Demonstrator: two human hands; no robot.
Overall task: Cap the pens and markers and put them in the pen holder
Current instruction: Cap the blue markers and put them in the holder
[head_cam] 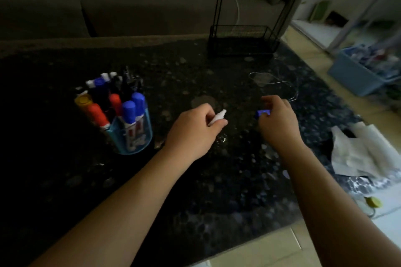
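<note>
- Left hand point(196, 131) is curled closed around a white marker body point(217, 117); the marker's tapered end juts up and to the right past the thumb and forefinger, and the rest of the barrel is hidden in the fist.
- Right hand point(276, 120) is closed in a pinch on a small blue marker cap point(263, 112), which shows at the fingertips on the hand's left side and points toward the marker.
- Cap and marker tip are near each other but apart, with dark table showing between them.
- Both hands hover low over the black speckled stone tabletop point(195, 191), forearms reaching in from the bottom edge.
- To the left of the left hand stands a round teal mesh pen holder point(132, 138) on the table, leaning slightly in the wide-angle view.
- It holds capped markers: blue-capped markers point(130, 110), red-capped markers point(98, 115), a yellow-capped marker point(83, 101) and several dark pens point(127, 83) behind them.
- Printed labels with red and blue marks show through the mesh on the white barrels, but the writing is too blurred to read.
- Beyond the right hand a thin loop of wire point(273, 82) lies on the table.
- Farther back stands a black wire rack point(243, 41), with a brown fabric sofa point(130, 0) behind it.
- Off the table's right edge lie crumpled white plastic bags point(358, 151) and a blue plastic bin point(355, 71) on the floor.
</note>
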